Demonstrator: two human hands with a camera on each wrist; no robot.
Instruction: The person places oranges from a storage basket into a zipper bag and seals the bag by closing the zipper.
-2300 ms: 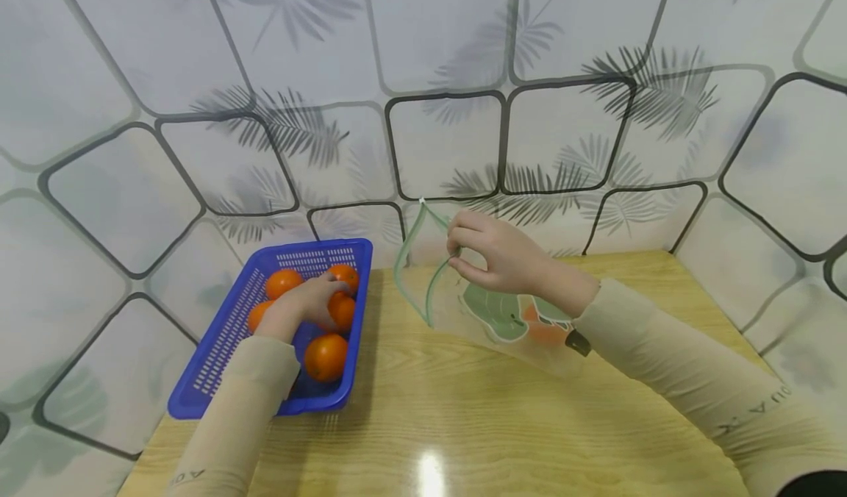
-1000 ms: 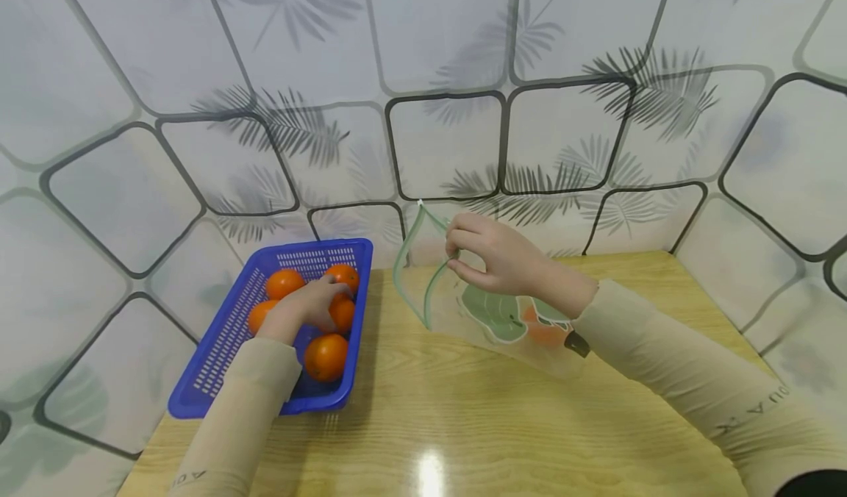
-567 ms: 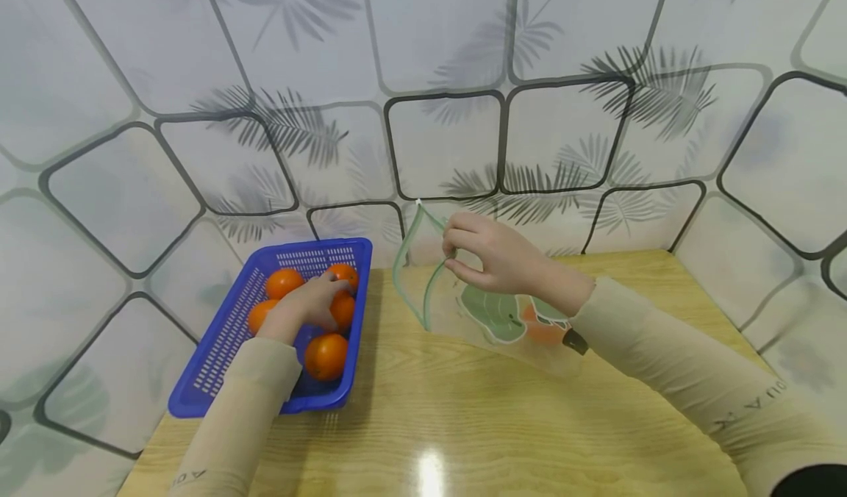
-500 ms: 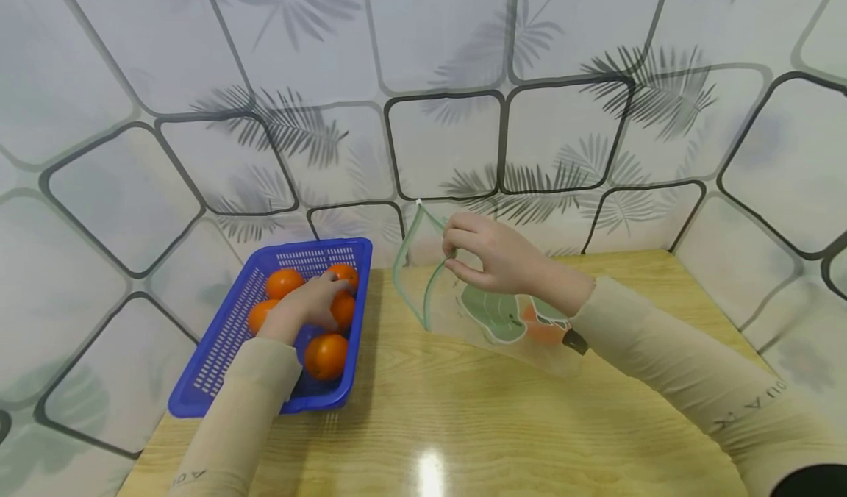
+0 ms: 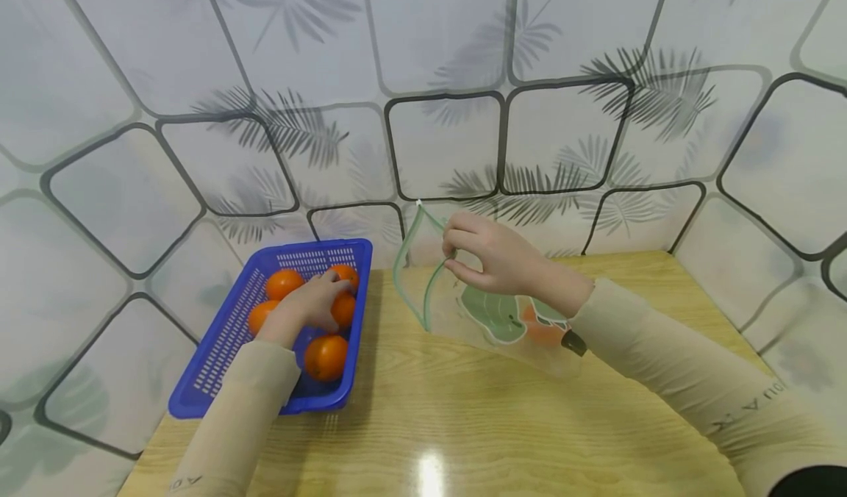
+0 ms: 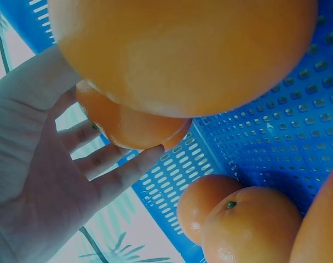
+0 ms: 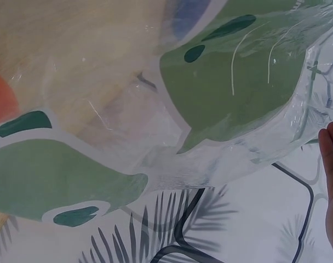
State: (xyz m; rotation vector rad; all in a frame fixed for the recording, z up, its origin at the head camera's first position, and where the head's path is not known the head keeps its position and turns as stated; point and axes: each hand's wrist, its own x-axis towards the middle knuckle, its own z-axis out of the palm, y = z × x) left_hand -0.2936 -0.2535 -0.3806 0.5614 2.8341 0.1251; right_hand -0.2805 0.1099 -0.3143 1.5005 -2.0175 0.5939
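In the head view, my left hand (image 5: 307,307) reaches into a blue basket (image 5: 215,350) of oranges. The left wrist view shows this hand (image 6: 68,170) with its fingers spread and fairly straight, their tips at an orange (image 6: 128,123); a nearer orange (image 6: 183,55) hides part of the thumb. Pinched between thumb and fingers of my right hand (image 5: 490,254) is the rim of a clear zip bag (image 5: 463,317) with a green zip strip and a green and orange print. Its mouth gapes toward the basket. At the right wrist view's edge, only part of that hand (image 7: 332,181) shows.
Other oranges (image 5: 326,357) lie in the basket, on both sides of the left hand. Basket and bag are on a wooden table (image 5: 410,409). Behind the table is a pale wall covering (image 5: 443,148) with leaf and rounded-frame patterns.
Both hands stay almost still. My right hand and the bag's mouth have shifted very slightly to the left; the left hand remains among the oranges.
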